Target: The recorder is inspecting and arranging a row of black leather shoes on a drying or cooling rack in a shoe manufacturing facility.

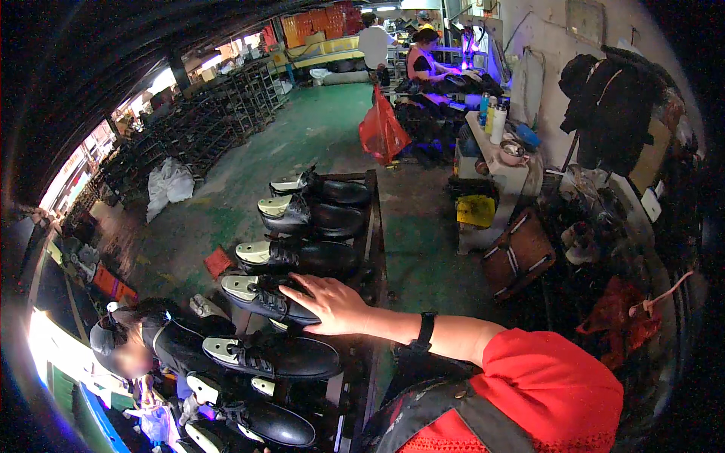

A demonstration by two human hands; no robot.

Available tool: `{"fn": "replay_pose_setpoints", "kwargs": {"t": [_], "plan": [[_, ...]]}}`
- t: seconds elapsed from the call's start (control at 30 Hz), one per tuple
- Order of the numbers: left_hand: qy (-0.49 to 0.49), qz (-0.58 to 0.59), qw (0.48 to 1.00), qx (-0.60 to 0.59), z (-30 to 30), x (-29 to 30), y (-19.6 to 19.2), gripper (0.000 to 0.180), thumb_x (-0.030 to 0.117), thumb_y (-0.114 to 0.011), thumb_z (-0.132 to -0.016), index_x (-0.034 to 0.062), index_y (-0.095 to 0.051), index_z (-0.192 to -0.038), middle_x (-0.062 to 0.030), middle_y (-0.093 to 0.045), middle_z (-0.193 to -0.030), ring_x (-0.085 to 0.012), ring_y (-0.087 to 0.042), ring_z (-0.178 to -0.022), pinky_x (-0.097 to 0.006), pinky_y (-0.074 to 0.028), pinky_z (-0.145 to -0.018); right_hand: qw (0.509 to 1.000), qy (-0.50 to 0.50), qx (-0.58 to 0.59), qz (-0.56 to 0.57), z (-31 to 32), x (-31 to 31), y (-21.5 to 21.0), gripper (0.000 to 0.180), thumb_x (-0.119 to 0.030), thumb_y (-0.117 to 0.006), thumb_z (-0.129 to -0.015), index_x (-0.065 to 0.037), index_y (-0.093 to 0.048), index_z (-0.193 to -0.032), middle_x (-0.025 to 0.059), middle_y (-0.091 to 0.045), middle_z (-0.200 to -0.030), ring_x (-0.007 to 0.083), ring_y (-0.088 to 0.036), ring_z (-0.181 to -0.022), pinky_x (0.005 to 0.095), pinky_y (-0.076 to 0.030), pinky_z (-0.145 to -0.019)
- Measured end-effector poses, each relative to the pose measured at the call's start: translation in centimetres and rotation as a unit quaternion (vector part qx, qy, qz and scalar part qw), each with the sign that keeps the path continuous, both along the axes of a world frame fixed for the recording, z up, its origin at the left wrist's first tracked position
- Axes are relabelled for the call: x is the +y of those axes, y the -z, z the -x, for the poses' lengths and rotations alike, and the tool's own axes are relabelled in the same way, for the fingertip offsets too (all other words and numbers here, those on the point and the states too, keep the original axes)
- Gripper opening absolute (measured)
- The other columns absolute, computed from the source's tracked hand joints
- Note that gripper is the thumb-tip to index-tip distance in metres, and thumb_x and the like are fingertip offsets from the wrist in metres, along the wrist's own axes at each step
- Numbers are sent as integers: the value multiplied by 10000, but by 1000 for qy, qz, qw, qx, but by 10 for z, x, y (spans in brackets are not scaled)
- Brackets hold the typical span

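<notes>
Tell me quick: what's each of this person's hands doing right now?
Left hand: not in view, so cannot be told.
Right hand: open, spread over the front of a black lace-up shoe.

Six-plus shoes [294, 356], one hand [334, 303]

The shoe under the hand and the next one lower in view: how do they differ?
The right hand partly covers the upper shoe, but no hand covers the lower shoe. In view, the upper shoe slants more than the lower shoe. Both are black with pale blocks.
</notes>
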State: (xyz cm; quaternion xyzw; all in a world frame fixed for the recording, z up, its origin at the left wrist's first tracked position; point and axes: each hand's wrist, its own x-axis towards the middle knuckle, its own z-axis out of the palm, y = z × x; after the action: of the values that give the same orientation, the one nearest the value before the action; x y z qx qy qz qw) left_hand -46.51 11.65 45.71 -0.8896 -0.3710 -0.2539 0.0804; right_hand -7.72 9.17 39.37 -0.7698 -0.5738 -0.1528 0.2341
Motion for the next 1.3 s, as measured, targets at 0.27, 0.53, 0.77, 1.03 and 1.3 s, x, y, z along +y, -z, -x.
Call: {"fn": "replay_pose_setpoints", "kwargs": {"t": [0.27, 0.53, 0.77, 1.03, 1.3], "plan": [[-3, -14, 1000, -5, -3, -1, 0, 271, 219, -692, -972, 140, -768, -1219, -64, -737, -1266, -471, -518, -1374, -572, -376, -1148, 1000, 2, 13, 16, 0, 1, -2, 1196, -474, -895, -745, -205, -211, -1688, 246, -383, -1619, 388, -541, -1374, 469, -483, -1113], [6, -25, 1000, -8, -3, 0, 1, 287, 223, -679, -972, 145, -767, -1234, -53, -739, -1273, -462, -527, -1375, -564, -381, -1140, 1000, -1, 18, 7, -1, 3, 2, 1189, -460, -894, -750, -220, -206, -1689, 239, -357, -1634, 393, -515, -1401, 483, -475, -1126], [7, -15, 1000, -11, -1, 0, 1, 299, 238, -657, -984, 139, -763, -1245, -58, -736, -1280, -467, -518, -1383, -565, -373, -1146, 999, -2, 35, 17, -1, 3, 2, 1193, -442, -898, -751, -225, -195, -1691, 230, -346, -1641, 392, -495, -1420, 495, -467, -1133], [5, -12, 1000, -10, 0, 1, 3, 304, 239, -660, -986, 131, -757, -1253, -61, -734, -1285, -471, -514, -1386, -567, -367, -1154, 999, -2, 31, 17, -1, 2, 2, 1183, -449, -892, -762, -221, -194, -1691, 223, -351, -1639, 381, -498, -1419, 486, -464, -1141], [14, -14, 1000, -15, 2, 2, 3, 302, 215, -678, -977, 133, -753, -1258, -63, -735, -1278, -470, -520, -1380, -566, -376, -1146, 1000, 0, 20, 15, 0, 2, 1, 1194, -460, -897, -750, -208, -202, -1688, 227, -362, -1632, 389, -516, -1398, 481, -474, -1133]]}}
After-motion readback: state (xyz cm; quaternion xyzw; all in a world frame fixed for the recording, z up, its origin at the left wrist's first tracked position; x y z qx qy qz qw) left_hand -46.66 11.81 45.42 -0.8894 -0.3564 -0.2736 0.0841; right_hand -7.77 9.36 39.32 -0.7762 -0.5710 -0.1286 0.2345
